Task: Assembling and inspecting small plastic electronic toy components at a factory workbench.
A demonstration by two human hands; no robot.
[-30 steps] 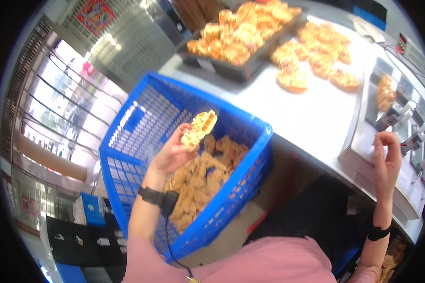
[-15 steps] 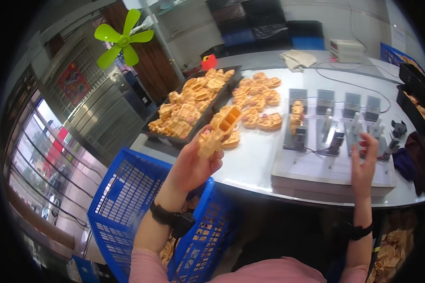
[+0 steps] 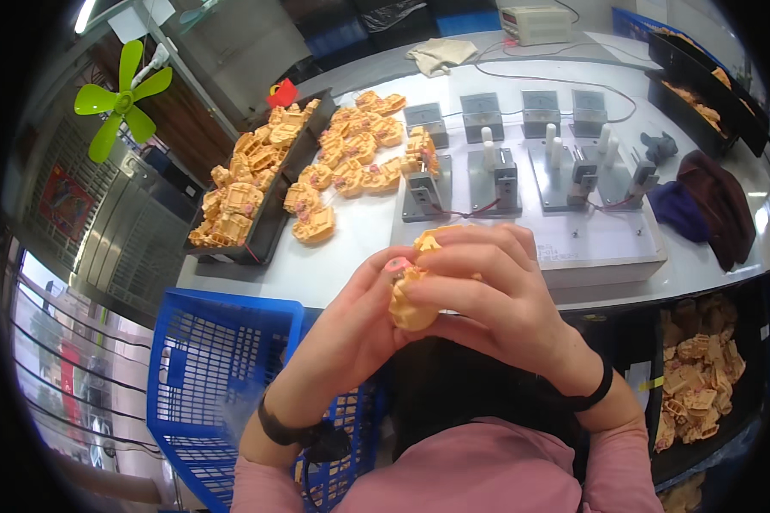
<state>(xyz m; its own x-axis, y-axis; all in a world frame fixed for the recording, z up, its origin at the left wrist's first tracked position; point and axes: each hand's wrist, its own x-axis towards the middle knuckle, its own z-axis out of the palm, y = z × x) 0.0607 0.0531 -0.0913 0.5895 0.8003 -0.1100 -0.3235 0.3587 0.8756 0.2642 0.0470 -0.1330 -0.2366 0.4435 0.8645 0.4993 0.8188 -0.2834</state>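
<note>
A yellow moulded plastic part (image 3: 415, 309) with a small pinkish-red round piece is held in front of my chest by both hands. My left hand (image 3: 355, 308) is closed round its left side. From the right my right hand (image 3: 496, 286) wraps over the part, hiding much of it. Just beyond my hands is a white test fixture (image 3: 565, 248) bearing several metal stations with white posts and small meters. Another yellow part (image 3: 421, 154) sits in the leftmost station.
A black tray (image 3: 274, 227) heaped with yellow parts stands left on the white table, beside several loose yellow parts (image 3: 351, 141). At lower left is a blue plastic basket (image 3: 222, 342). Dark cloths (image 3: 714, 209) lie right. A black bin of parts (image 3: 701, 376) sits lower right.
My right hand has left the fixture's right stations and come to the yellow part. My left hand has brought that part nearer my chest. The view has shifted right.
</note>
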